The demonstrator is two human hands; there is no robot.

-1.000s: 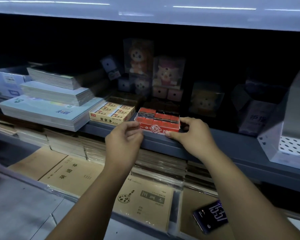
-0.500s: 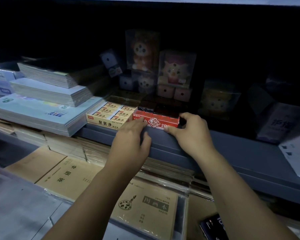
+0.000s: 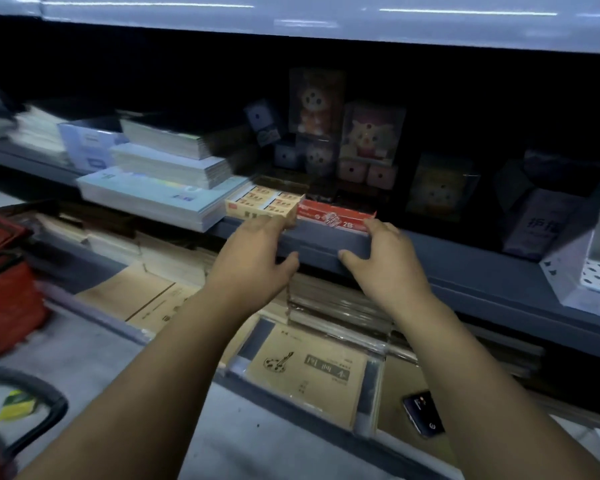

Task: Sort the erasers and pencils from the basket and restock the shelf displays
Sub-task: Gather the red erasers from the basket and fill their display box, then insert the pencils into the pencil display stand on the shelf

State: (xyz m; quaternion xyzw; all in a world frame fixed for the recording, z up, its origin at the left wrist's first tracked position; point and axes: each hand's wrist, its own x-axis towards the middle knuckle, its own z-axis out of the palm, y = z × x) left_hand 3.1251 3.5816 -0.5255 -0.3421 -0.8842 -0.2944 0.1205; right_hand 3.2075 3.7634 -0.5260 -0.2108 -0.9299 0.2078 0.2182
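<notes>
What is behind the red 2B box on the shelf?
Two small pink cube boxes and clear-boxed plush toys stand further back. Right behind the red cardboard box it is too dark to tell.

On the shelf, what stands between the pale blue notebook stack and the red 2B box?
In the head view, a cream eraser box sits between the notebook stack and the red 2B box.

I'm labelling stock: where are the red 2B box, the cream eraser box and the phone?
red 2B box (image 3: 333, 216), head view, printed front face.
cream eraser box (image 3: 270, 201), head view, open top.
phone (image 3: 424, 414), head view, middle of screen.
</notes>
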